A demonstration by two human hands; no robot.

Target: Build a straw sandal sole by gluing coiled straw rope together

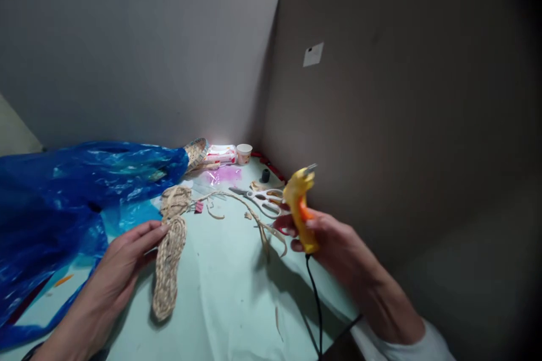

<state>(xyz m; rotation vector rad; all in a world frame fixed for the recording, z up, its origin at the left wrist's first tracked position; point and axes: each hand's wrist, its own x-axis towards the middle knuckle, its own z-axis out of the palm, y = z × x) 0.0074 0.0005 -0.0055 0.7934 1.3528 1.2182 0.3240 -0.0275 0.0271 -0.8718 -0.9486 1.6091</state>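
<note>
My left hand (133,251) is closed on the edge of a braided straw piece (169,271), long and narrow like a shoe sole, pinching it near its upper end. A second, rounder woven straw piece (175,201) lies just beyond and touches it. From there a straw strand (231,195) runs right across the table, ending in loose tails below my right hand. My right hand (328,237) grips a yellow glue gun (301,208) with an orange trigger, raised above the table with its metal tip upward. A black cord (315,293) hangs from its handle.
White-handled scissors (265,201) lie near the right wall, beside a small red-handled tool (283,231). Blue plastic sheeting (84,197) covers the left side. Further back are a woven basket (197,153), a paper cup (244,153), a pink-and-white packet (222,154) and a dark spool-like object (265,175).
</note>
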